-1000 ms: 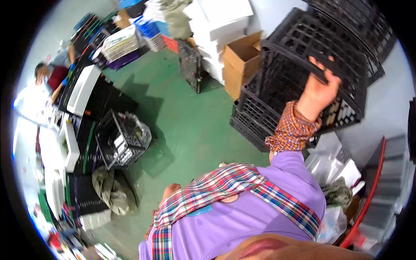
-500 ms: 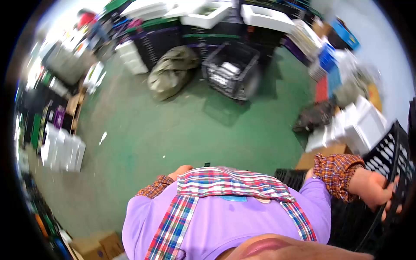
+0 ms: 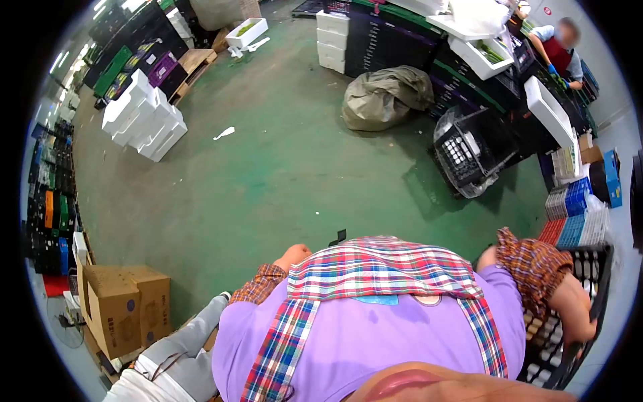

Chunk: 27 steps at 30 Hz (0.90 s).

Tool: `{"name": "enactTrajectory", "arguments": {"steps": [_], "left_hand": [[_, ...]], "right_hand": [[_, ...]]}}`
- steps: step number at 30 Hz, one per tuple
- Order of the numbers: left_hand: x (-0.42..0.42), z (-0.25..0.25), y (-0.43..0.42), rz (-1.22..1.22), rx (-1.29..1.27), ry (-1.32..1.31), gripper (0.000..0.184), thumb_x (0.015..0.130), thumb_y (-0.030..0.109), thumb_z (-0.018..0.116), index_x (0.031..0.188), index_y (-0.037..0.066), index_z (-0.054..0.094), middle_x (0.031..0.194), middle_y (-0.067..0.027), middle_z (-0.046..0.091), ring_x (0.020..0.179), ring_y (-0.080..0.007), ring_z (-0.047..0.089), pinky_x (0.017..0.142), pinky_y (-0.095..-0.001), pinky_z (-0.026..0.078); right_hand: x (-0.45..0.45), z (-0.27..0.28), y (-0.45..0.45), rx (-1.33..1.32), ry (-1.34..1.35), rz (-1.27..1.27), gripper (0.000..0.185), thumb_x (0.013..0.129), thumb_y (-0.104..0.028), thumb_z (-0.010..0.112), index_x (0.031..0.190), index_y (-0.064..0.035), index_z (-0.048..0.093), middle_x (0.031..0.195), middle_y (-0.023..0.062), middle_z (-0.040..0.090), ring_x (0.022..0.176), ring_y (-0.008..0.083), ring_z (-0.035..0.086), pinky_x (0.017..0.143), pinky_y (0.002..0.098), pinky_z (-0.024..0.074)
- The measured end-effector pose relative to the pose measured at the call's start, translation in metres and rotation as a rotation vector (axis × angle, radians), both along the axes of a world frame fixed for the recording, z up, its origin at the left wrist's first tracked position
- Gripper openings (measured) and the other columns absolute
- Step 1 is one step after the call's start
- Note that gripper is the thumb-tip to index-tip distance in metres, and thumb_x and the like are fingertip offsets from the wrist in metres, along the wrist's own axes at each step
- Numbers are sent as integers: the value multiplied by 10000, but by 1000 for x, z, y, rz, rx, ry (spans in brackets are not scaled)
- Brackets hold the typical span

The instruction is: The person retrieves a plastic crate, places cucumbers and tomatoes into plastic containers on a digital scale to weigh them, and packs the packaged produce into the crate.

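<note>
The right arm is down along the body on the right, elbow bent, its checked sleeve cover [image 3: 536,271] gathered on the forearm and the wrist turned outward. The right hand [image 3: 581,321] is clenched around the near rim of one black crate [image 3: 601,278], its fingertips out of sight past the edge. That crate is close against the wearer's right side, near right in the scene, tilted, with pale patches showing through or inside it; I cannot tell which. The left arm bends across the front, and the left hand [image 3: 293,256] lies at the edge of the plaid apron [image 3: 385,268]. Its fingers are largely hidden, so I cannot tell whether it is loose, clenched or grasping anything.

On the green floor [image 3: 281,174], a second black crate [image 3: 472,151] lined with clear plastic stands far right, and one olive sack [image 3: 385,97] lies just left of it. Two white boxes of greens show: one white box [image 3: 246,32] on the floor at the far side, one foam tray [image 3: 481,57] far right on dark crates. One white scrap [image 3: 225,132] lies left of centre. At least one cardboard box [image 3: 117,311] stands near left, beside a person in grey trousers [image 3: 184,348]. One co-worker in blue gloves [image 3: 559,77] stands far right.
</note>
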<state>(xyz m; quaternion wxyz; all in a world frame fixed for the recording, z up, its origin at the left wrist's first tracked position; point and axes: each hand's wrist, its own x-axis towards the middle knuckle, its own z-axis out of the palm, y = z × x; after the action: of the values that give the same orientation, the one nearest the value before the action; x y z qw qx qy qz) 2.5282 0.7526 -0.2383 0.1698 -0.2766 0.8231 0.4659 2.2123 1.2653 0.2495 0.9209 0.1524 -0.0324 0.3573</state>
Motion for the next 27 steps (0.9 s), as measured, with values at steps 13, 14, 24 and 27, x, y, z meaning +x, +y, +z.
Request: {"name": "enactTrajectory", "arguments": {"steps": [13, 14, 24, 27], "left_hand": [[-152, 49, -195, 236, -112, 92, 293, 815, 252, 601, 992, 23, 644, 943, -169, 666, 877, -307, 639, 784, -365, 502], [-153, 53, -215, 253, -145, 107, 292, 814, 246, 603, 997, 22, 642, 939, -167, 666, 875, -305, 640, 783, -362, 502], [-232, 185, -404, 1170, 440, 414, 535, 902, 403, 538, 1280, 34, 454, 1169, -162, 568, 1013, -275, 567, 821, -422, 496], [-279, 210, -454, 1455, 768, 509, 643, 921, 498, 443, 1370, 48, 345, 1275, -202, 476, 1144, -320, 479, 905, -492, 452]], "right_hand": [[-215, -73, -437, -48, -425, 1484, 179, 564, 83, 557, 731, 17, 562, 873, 145, 564, 880, 266, 554, 742, 469, 492], [-226, -72, -484, -77, -486, 1604, 197, 588, 78, 547, 781, 51, 573, 906, 171, 562, 894, 296, 555, 802, 539, 491], [-303, -96, -783, 583, -701, 2810, 723, 624, 74, 389, 1319, -118, 337, 1351, 176, 402, 1222, 395, 430, 945, 628, 393], [-313, -113, -860, 858, -621, 3138, 852, 614, 86, 380, 1403, -192, 219, 1350, 147, 414, 1203, 358, 456, 903, 526, 440]]}}
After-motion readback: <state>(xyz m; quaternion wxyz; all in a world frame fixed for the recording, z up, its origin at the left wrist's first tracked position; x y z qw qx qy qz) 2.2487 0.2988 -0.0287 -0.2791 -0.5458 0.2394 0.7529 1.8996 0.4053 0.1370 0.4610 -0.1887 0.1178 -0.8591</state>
